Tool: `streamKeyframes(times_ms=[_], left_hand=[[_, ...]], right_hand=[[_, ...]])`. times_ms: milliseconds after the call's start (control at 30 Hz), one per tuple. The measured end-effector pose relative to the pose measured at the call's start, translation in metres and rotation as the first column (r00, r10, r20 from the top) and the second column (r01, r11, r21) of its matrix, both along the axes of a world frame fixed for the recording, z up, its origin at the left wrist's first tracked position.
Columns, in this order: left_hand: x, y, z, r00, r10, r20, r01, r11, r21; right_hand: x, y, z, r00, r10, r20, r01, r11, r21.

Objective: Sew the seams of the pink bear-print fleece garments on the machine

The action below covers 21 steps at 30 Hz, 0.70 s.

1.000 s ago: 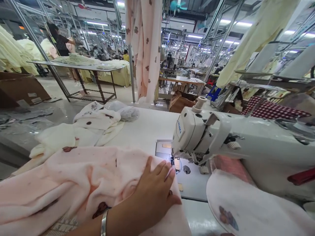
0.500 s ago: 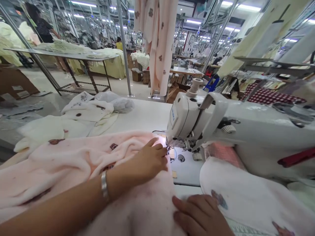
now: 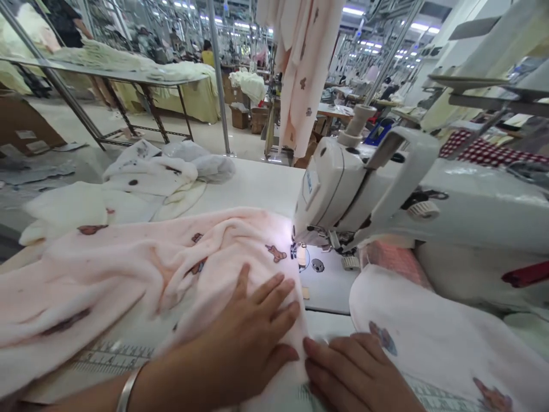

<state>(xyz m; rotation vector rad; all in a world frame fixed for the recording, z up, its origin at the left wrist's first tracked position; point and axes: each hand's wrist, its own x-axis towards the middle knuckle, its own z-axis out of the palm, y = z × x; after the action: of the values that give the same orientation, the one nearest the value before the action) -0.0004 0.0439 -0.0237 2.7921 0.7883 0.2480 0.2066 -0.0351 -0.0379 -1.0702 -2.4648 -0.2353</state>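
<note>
Pale pink plush fabric [image 3: 231, 252] with small printed animals lies on the sewing table, its right edge running under the needle area of a white sewing machine [image 3: 330, 189]. My left hand [image 3: 253, 332], wearing a silver bracelet [image 3: 127, 392], rests flat on this fabric below the needle, its fingers spread. At the fabric's right edge, closer to me, is my right hand [image 3: 360, 372], fingers together and tips closed on the edge; the underside of that grip is hidden. Another pink printed piece [image 3: 412, 315] lies right of my right hand.
White printed cloth [image 3: 146, 177] is heaped at the table's left. Measuring scales [image 3: 111, 355] mark the tabletop. Pink fabric strips [image 3: 304, 86] hang beyond the machine. A metal table [image 3: 128, 74] with stacked cloth stands at back left, a person [image 3: 68, 23] beside it.
My left hand has drawn back from the needle toward me and spread its fingers on the fabric, uncovering a printed animal. My right hand stays at the edge. The camera view has shifted slightly.
</note>
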Motion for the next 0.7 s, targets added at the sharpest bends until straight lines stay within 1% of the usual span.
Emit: streamKeyframes(times_ms=[67,133,233,333,433,533,633,667,700], left_hand=[[-0.002,0.020,0.003,0.999,-0.025,0.027,0.026,0.999,-0.030],[-0.004,0.040,0.003,0.997,-0.051,0.066,0.053,0.998,-0.028],[-0.004,0.070,0.000,0.990,-0.092,0.107,0.091,0.996,0.017],[0.000,0.095,-0.002,0.988,-0.117,0.105,0.110,0.992,0.062],[0.004,0.117,-0.003,0.990,-0.111,0.084,0.102,0.990,0.103],[0.008,0.138,-0.004,0.995,-0.065,0.076,0.057,0.992,0.111],[0.011,0.152,-0.005,0.997,-0.026,0.079,0.018,0.994,0.109],[0.012,0.151,-0.005,0.997,-0.008,0.076,-0.001,0.994,0.112],[0.013,0.144,-0.006,0.997,0.028,0.070,-0.036,0.992,0.118]], right_hand=[[-0.001,0.015,-0.001,1.000,0.015,-0.008,-0.015,1.000,-0.002],[-0.002,0.031,0.000,1.000,0.021,-0.023,-0.022,1.000,-0.019],[-0.003,0.054,0.004,1.000,0.012,-0.018,-0.013,0.999,-0.044],[-0.003,0.076,0.007,0.999,-0.035,-0.019,0.033,0.998,-0.061],[0.001,0.093,0.002,0.997,-0.064,-0.034,0.063,0.997,-0.042],[0.004,0.104,-0.007,0.997,-0.071,-0.037,0.069,0.997,-0.034],[0.003,0.105,-0.006,0.997,-0.068,-0.036,0.066,0.997,-0.050],[0.002,0.103,-0.002,0.997,-0.065,-0.040,0.062,0.997,-0.053],[-0.001,0.100,0.003,0.997,-0.062,-0.040,0.059,0.997,-0.059]])
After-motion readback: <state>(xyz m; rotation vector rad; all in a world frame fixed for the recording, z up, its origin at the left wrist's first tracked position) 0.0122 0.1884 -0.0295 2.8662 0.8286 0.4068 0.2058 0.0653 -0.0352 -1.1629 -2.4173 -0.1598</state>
